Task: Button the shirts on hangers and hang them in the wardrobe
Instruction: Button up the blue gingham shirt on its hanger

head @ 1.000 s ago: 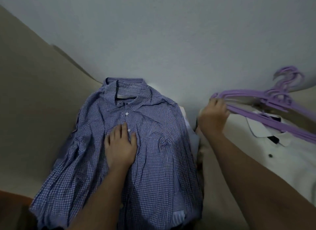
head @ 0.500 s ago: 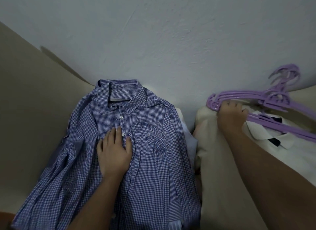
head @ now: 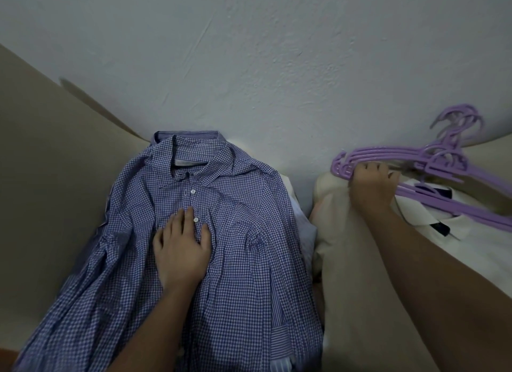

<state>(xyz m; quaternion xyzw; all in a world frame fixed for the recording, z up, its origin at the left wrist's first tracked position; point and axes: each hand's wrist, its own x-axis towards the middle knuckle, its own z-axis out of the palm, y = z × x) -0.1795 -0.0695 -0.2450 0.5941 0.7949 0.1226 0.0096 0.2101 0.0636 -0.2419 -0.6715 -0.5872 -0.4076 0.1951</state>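
A blue checked shirt (head: 238, 255) lies flat, collar toward the wall, its top white buttons showing. My left hand (head: 180, 247) rests flat on its chest beside the placket, fingers straight. To the right, a stack of purple hangers (head: 432, 161) lies on a white shirt (head: 476, 241) with a dark tag at the collar. My right hand (head: 372, 186) grips the left end of the purple hangers, fingers curled over the bars; how many bars it holds is hidden.
A beige cloth (head: 357, 288) is bunched between the two shirts, under my right forearm. More pale fabric (head: 302, 227) peeks from under the blue shirt. The white wall (head: 263, 67) stands right behind; the beige surface (head: 50, 178) extends left.
My right hand has shifted right along the hangers and down onto their left end. My left hand stays on the blue shirt. The camera tilted slightly.
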